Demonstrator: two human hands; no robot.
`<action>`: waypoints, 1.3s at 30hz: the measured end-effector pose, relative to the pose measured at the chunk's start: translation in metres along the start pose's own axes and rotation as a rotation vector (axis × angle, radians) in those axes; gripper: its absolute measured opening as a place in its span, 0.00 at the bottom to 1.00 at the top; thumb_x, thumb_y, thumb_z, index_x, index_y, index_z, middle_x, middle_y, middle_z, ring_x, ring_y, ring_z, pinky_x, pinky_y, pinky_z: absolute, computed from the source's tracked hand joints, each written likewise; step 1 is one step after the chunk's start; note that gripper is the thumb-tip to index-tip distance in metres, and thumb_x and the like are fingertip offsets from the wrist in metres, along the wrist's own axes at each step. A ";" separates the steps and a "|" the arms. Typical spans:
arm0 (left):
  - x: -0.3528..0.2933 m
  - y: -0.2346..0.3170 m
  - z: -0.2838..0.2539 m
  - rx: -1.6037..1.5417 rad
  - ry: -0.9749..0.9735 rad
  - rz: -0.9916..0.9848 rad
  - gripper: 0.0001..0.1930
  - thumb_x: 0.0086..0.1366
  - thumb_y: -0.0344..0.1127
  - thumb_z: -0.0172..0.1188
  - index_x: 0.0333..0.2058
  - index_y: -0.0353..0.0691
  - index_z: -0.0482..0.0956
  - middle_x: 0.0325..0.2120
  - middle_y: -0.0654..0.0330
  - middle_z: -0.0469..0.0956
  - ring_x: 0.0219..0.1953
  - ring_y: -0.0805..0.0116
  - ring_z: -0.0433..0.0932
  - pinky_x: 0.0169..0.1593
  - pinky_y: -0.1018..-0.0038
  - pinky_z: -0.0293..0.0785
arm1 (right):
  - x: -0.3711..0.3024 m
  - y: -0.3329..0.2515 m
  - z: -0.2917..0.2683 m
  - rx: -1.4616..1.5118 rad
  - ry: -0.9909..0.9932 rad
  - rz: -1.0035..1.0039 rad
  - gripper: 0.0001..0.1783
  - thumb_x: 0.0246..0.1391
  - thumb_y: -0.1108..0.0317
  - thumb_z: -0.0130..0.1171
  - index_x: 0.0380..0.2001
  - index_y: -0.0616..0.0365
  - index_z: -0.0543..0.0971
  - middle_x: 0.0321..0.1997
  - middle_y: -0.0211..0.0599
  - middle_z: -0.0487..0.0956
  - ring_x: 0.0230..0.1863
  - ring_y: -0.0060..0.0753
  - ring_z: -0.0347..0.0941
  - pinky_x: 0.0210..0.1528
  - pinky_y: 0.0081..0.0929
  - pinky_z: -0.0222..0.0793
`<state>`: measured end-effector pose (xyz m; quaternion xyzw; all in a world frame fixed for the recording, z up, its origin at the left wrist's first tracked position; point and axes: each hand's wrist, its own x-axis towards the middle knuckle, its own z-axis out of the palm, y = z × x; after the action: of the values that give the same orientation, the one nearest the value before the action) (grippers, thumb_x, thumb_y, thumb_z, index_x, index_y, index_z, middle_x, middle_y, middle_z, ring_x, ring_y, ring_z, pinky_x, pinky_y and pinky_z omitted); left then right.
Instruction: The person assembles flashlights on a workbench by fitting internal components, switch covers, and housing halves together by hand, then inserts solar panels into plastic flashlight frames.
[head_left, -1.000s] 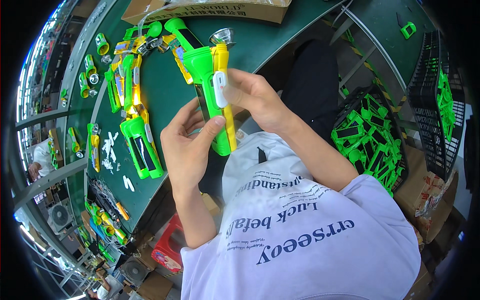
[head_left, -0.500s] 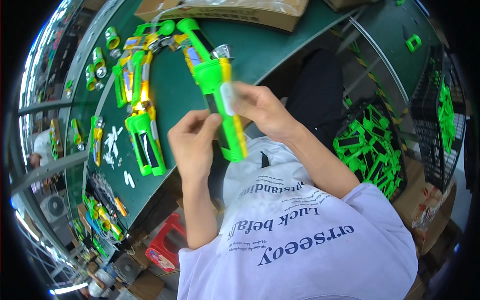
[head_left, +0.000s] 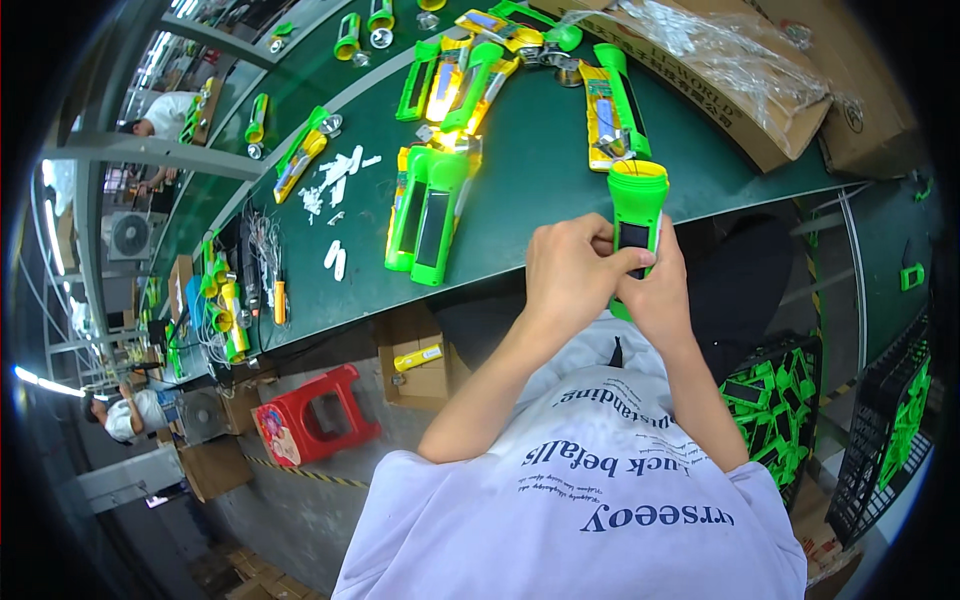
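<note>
Both my hands hold a green flashlight body [head_left: 638,200] just off the table's near edge. Its wide end points away from me, with a yellow ring and thin wires inside the open mouth, and a dark panel faces up. My left hand [head_left: 575,272] closes on its left side, thumb reaching over the panel's lower part. Around the right side and lower end wraps my right hand [head_left: 660,295]. Just beyond the mouth lie a yellow half-shell [head_left: 603,125] with wiring and a green half-shell [head_left: 626,105]. Hands cover the flashlight's lower part.
Green flashlight shells [head_left: 435,215] are piled on the green table [head_left: 520,160], near small white pieces [head_left: 345,175]. A cardboard box [head_left: 740,100] borders the far right. Below stand a red stool [head_left: 320,412] and a crate of green parts [head_left: 770,410].
My view has swung, so the table and hands appear shifted. The flashlight has been rotated from side-on to panel-up, and my right hand has moved from its white side piece toward its lower end.
</note>
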<state>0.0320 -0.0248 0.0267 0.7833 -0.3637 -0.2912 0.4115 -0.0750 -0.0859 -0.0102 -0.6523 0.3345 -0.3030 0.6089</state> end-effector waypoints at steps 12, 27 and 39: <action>-0.011 -0.005 -0.062 0.127 0.345 0.144 0.13 0.54 0.36 0.69 0.34 0.34 0.83 0.27 0.57 0.80 0.27 0.72 0.77 0.33 0.74 0.73 | 0.010 0.009 0.010 0.080 0.067 0.086 0.21 0.39 0.81 0.62 0.39 0.61 0.69 0.26 0.32 0.76 0.26 0.26 0.75 0.31 0.25 0.72; 0.087 -0.180 -0.280 0.881 0.443 -0.225 0.12 0.53 0.40 0.66 0.32 0.39 0.86 0.30 0.48 0.82 0.36 0.51 0.81 0.44 0.63 0.75 | 0.004 -0.010 -0.008 0.452 0.005 0.261 0.21 0.36 0.84 0.60 0.37 0.60 0.69 0.28 0.34 0.75 0.24 0.25 0.73 0.27 0.25 0.72; 0.079 -0.163 -0.274 0.497 0.348 -0.302 0.10 0.53 0.34 0.66 0.29 0.31 0.83 0.22 0.57 0.81 0.26 0.71 0.78 0.34 0.73 0.73 | 0.001 -0.010 -0.011 0.467 0.021 0.318 0.20 0.36 0.84 0.60 0.36 0.61 0.69 0.27 0.35 0.75 0.22 0.27 0.73 0.26 0.26 0.71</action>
<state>0.3373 0.0941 0.0092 0.9426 -0.2277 -0.1134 0.2162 -0.0821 -0.0927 0.0004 -0.4307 0.3600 -0.2793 0.7790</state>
